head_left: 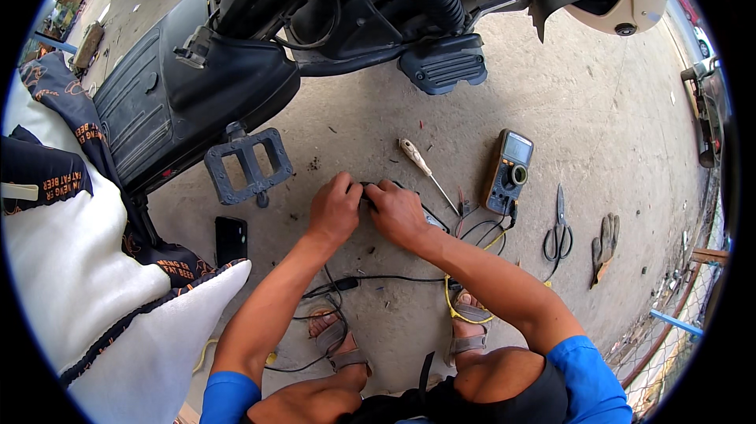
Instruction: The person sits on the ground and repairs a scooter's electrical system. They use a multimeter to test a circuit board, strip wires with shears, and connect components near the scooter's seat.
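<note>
My left hand (pixel 336 207) and my right hand (pixel 396 214) meet low over the concrete, fingers closed. Between the fingertips sits a small black piece (pixel 365 192), perhaps a cable end; its kind is mostly hidden. Partly behind my right hand lies a black and silver object (pixel 435 221). Black cable (pixel 394 277) runs across the ground around my sandalled feet. Right of my hands lie a screwdriver (pixel 415 157) with a pale handle and a multimeter (pixel 508 170) with leads plugged in. Scissors (pixel 559 233) rest farther right.
Ahead stands a scooter with a black footboard (pixel 189 81) and a pedal (pixel 248 164) sticking out. A phone (pixel 231 240) and a white-lined cover (pixel 87 274) are on the left. A work glove (pixel 605 248), a hanging helmet (pixel 626 11) and a wire fence (pixel 657 345) are on the right.
</note>
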Available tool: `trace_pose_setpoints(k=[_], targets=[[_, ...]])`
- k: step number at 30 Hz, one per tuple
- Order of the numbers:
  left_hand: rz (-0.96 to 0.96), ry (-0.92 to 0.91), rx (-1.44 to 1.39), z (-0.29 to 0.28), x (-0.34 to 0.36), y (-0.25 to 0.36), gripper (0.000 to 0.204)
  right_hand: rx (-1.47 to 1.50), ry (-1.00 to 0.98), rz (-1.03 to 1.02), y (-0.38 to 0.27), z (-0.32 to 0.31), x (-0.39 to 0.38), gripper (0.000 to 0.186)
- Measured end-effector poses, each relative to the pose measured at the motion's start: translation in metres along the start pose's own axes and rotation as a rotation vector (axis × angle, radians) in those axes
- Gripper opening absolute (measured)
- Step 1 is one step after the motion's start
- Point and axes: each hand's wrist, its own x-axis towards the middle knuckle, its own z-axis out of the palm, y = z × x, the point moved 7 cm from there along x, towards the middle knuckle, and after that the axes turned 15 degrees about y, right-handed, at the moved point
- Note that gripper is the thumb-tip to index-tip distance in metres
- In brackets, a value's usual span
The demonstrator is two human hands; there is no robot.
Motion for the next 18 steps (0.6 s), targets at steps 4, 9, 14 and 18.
trace_pose_setpoints(k=[4, 9, 14, 18], targets=[[-0.004, 0.031, 0.031, 0.003, 0.001, -0.001, 0.009, 0.018, 0.004, 0.017, -0.002, -0.003, 0.002, 0.019], [-0.041, -0.018, 0.001, 0.005, 0.004, -0.004, 0.011, 0.008, -0.017, 0.037, 0.001, -0.003, 0.004, 0.024], [-0.124, -0.037, -0.134, 0.001, 0.011, -0.008, 0.016, -0.032, -0.042, 0.052, -0.002, -0.002, 0.004, 0.023], [-0.098, -0.101, -0.158, 0.001, 0.01, -0.012, 0.019, -0.029, -0.062, 0.075, -0.007, -0.003, 0.006, 0.019]])
